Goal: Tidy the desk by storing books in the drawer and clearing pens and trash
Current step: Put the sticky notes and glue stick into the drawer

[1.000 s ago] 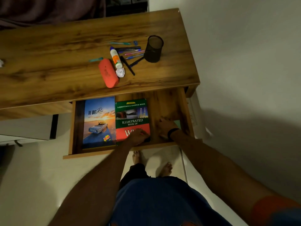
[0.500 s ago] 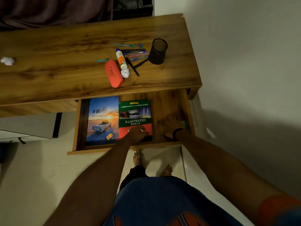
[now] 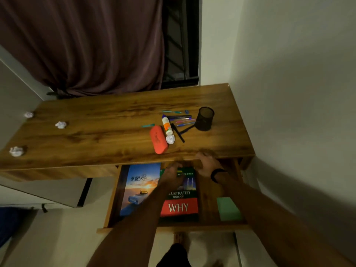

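Observation:
The drawer [image 3: 204,225] under the desk front stands pulled out. Two books lie flat in it: a blue one with a car on the cover [image 3: 139,187] at the left and a green and red "Book of WHY" [image 3: 182,206] beside it. My left hand [image 3: 171,176] rests over the top end of the green book, blurred. My right hand [image 3: 207,164], with a black wristband, has its fingers spread at the desk's front edge above the drawer, holding nothing. Several pens [image 3: 182,120] lie on the desk beside a black mesh cup [image 3: 205,121].
On the wooden desk [image 3: 107,135] lie an orange-red case [image 3: 158,139], a glue bottle [image 3: 166,125] and crumpled paper balls [image 3: 170,139] [image 3: 61,124] [image 3: 17,151]. A green pad [image 3: 228,209] lies in the drawer's right side. A wall runs along the right; a curtain hangs behind.
Both hands moved from the near end of the drawer toward its back, up to the desk edge. The green pad my right hand covered now shows. The view has tilted up.

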